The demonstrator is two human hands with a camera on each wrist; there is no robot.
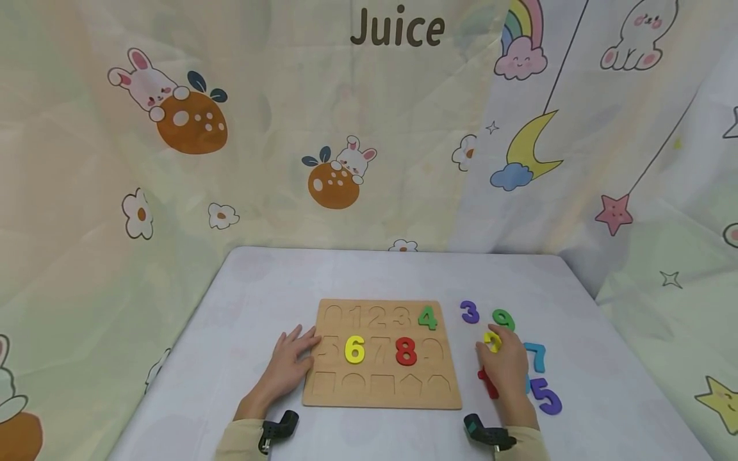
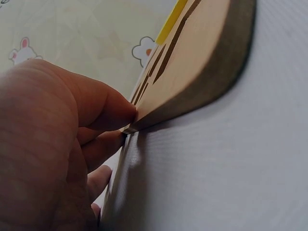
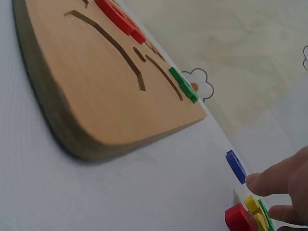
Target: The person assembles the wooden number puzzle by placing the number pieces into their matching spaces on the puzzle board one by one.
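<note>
My left hand rests at the left edge of a wooden number board, its thumb and fingers touching the rim in the left wrist view. A green 4, a yellow 6 and a red 8 sit on the board. To the right, my right hand reaches over a yellow numeral, partly hidden, perhaps a 2. In the right wrist view, a gap shows between its extended thumb and finger beside the yellow numeral. A red numeral, apparently a 1, lies under the hand.
Around the right hand lie a purple 3, a green 9, a blue 7 and a purple 5. A blue piece is mostly hidden behind the right wrist. A white cloth covers the table; a printed curtain hangs behind.
</note>
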